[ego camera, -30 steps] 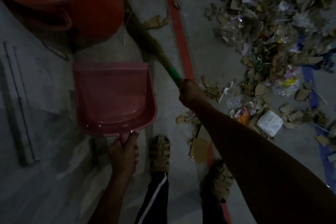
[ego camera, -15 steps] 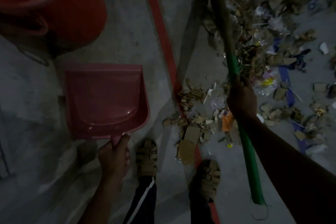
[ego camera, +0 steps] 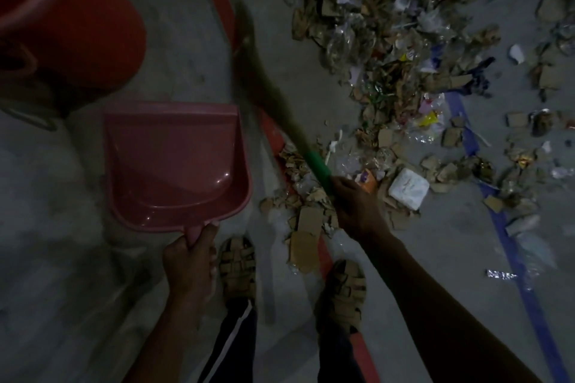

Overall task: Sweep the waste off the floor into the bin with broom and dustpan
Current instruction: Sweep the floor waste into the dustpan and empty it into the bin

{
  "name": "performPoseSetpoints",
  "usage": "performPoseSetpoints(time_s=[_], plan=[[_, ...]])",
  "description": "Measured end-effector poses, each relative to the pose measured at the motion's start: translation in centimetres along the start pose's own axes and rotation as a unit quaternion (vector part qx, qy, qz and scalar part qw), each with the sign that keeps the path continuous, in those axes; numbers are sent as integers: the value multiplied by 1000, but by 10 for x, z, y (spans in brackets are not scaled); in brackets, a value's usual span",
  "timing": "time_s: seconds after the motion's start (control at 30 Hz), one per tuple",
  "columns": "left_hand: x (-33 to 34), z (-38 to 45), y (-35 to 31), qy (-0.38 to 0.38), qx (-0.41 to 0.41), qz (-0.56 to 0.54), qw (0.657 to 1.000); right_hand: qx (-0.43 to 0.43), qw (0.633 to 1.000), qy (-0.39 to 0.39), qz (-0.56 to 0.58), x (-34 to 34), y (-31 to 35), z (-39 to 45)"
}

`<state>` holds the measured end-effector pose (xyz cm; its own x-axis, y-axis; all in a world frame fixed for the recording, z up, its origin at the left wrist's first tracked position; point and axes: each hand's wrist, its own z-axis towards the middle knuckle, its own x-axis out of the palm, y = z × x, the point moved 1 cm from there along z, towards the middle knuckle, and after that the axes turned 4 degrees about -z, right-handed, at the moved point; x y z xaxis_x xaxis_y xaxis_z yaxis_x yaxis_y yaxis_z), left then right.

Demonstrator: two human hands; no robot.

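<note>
We look down on a dim grey concrete floor. A wide spread of torn brown cardboard, clear plastic and paper scraps covers its upper right, with a smaller clump of cardboard bits lying on a red painted floor line just ahead of our two tan strapped sandals. A blue painted floor line runs down the right side.

At upper left stands a large round red plastic bin. Just below it lies a pink plastic dustpan, flat on the floor and holding no waste that we can see, its mouth facing the bin. Our left hand is wrapped around its short handle at the near edge.

Our right hand is clamped on the green-sleeved grass broom. Its long axis slants from that hand up and left, the blurred bristles ending on the red line just right of the dustpan.

The nearest clump lies to the right of the dustpan, between pan and right hand, so we judge the broom hand is closer to it and the pan's mouth must turn toward it.
</note>
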<state>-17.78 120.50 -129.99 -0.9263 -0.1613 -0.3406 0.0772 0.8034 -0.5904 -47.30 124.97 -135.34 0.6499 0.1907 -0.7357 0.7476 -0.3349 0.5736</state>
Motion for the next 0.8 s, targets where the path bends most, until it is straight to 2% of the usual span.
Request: performPoseSetpoints(time_s=[0.07, 0.17, 0.27, 0.37, 0.43, 0.6, 0.7, 0.8], plan=[[2, -4, 3, -3, 9, 1, 1000, 29, 998, 39, -26, 0, -17, -8], [4, -14, 11, -6, 23, 5, 1000, 107, 991, 49, -66, -13, -46, -13], [7, -23, 20, -5, 23, 13, 1000, 163, 982, 15, -93, -39, -74, -3], [12, -36, 29, -8, 28, 23, 999, 179, 969, -53, -163, -66, -91, 9], [17, -47, 35, -20, 31, 13, 999, 157, 970, -67, -172, -79, -91, 5], [34, -76, 53, -25, 19, -52, 998, 33, 985, -89, -142, -87, -71, -45], [47, -94, 62, -22, 7, -91, 996, 0, 997, -51, -66, -72, -68, -87], [59, -110, 69, -36, 0, -104, 994, -19, 999, 28, -25, -51, -78, -119]])
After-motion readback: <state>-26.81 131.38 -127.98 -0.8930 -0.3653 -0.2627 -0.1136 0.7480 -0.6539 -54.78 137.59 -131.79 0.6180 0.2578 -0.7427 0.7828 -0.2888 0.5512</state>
